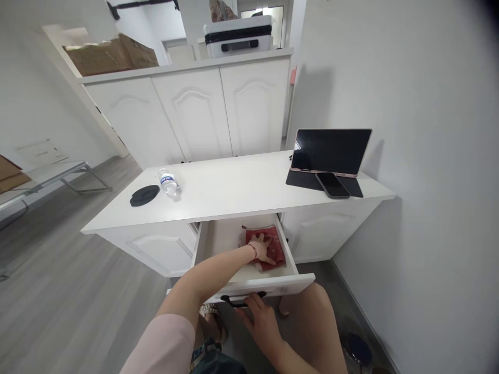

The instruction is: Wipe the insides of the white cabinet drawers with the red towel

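My left hand (261, 248) reaches into an open white drawer (222, 236) and lies on a red patterned piece that looks like folded cloth (276, 255). Its fingers are spread, and a dark red beaded bracelet circles the wrist. The red piece rests flat on the right side of the drawer floor, partly covered by the hand. Below the drawer front, my right hand (262, 319) has its fingers bent around the right part of the black drawer handle (235, 302).
On the white countertop (230, 182) are a water bottle (168, 183) and a black flat object (144, 195) at left. A tablet (331, 150) and a phone (332, 185) sit at right. Behind, a taller cabinet (195, 109) bears a cardboard box (113, 53) and a white case (238, 39).
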Available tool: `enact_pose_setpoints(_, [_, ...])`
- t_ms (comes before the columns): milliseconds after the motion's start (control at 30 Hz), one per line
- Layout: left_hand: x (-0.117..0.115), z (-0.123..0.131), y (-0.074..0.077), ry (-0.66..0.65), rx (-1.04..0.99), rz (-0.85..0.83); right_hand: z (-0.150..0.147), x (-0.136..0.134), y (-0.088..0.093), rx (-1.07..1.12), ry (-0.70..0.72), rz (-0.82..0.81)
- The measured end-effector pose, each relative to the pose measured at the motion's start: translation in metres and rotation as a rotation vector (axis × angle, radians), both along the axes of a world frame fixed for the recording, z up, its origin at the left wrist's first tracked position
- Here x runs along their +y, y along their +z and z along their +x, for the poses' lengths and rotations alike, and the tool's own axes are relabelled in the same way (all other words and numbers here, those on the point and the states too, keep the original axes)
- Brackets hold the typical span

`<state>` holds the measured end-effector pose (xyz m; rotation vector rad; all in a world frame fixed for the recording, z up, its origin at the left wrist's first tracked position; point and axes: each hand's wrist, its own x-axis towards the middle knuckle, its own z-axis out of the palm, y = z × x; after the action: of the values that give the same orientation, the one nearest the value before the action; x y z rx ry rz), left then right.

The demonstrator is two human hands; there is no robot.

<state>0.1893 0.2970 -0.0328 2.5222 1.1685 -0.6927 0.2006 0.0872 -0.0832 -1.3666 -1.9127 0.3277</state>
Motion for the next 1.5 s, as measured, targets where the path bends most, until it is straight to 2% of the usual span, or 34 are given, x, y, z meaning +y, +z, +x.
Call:
enact_pose_setpoints(200, [-0.022, -0.006, 0.0, -0.13, 0.018, 0.055, 0.001, 0.001, 0.002, 0.007, 0.003, -0.008])
enact_pose_setpoints(400, [-0.022, -0.023, 0.005, -0.255, 0.002, 0.045, 0.001, -0.001, 0.002, -0.023, -0.009, -0.049])
enact_pose_setpoints(633, [-0.023, -0.069, 0.009, -0.518, -0.075, -0.001, 0.0, -0.002, 0.002, -0.021, -0.018, -0.057])
enact_pose_setpoints(800, [-0.022, -0.105, 0.006, -0.532, -0.203, -0.045, 0.0, -0.001, 0.0, -0.043, -0.033, -0.041])
enact_pose_setpoints(933, [-0.021, -0.133, 0.007, -0.617, -0.172, -0.052, 0.0, -0.001, 0.0, -0.055, -0.025, -0.051])
enact_pose_setpoints(1233, [-0.023, -0.19, 0.016, -0.486, -0.217, -0.105, 0.001, -0.002, 0.003, -0.06, -0.028, -0.059])
enact_pose_setpoints(1400, [-0.023, -0.205, 0.02, -0.388, -0.176, -0.138, 0.001, -0.002, 0.004, -0.06, -0.034, -0.053])
enact_pose_setpoints(1500, [-0.024, -0.207, 0.028, -0.333, -0.204, -0.172, 0.001, -0.002, 0.006, -0.064, -0.034, -0.055])
